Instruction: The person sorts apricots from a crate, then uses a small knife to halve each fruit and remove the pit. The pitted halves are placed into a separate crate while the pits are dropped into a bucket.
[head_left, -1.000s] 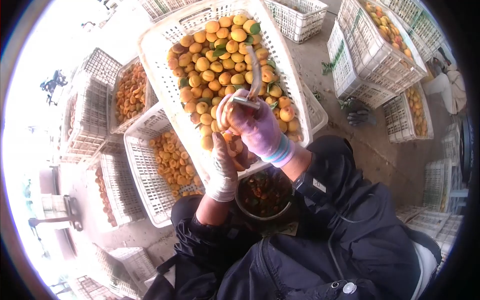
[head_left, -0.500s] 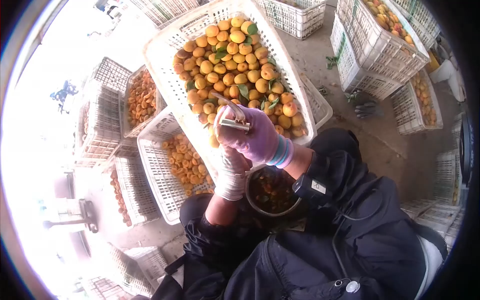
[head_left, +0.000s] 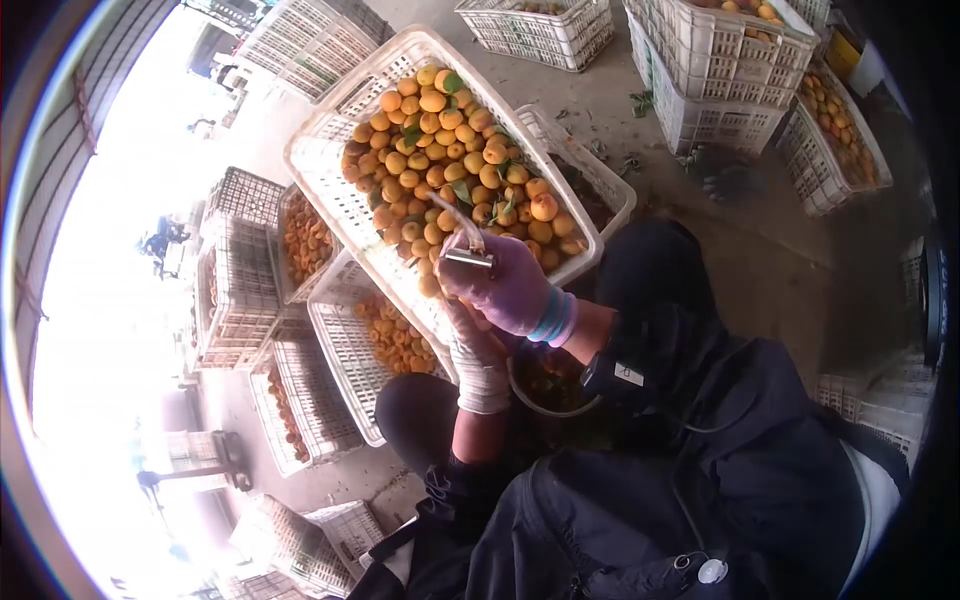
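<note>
My right hand (head_left: 513, 285), in a purple glove with a teal-striped cuff, is closed round a hand tool with a curved metal blade (head_left: 458, 214) and a shiny metal clamp. Just below and against it is my left hand (head_left: 478, 352) in a whitish glove, its fingers curled up under the right one. Whatever the left fingers hold is hidden. Both hands are over the near edge of a white crate (head_left: 345, 205) heaped with whole apricots (head_left: 440, 135) and a few green leaves. Under my hands, partly covered, is a round basin (head_left: 556, 385) with dark contents.
A lower white crate (head_left: 335, 325) at the left holds halved apricots (head_left: 393, 335). Stacked crates (head_left: 240, 275) stand further left, with more crates (head_left: 720, 60) of fruit at the upper right. A dark glove (head_left: 728, 180) lies on the concrete floor (head_left: 770, 235).
The view has shifted and tilted, so crates and floor appear moved. Both hands stay together over the crate edge, with the tool still in the right one.
</note>
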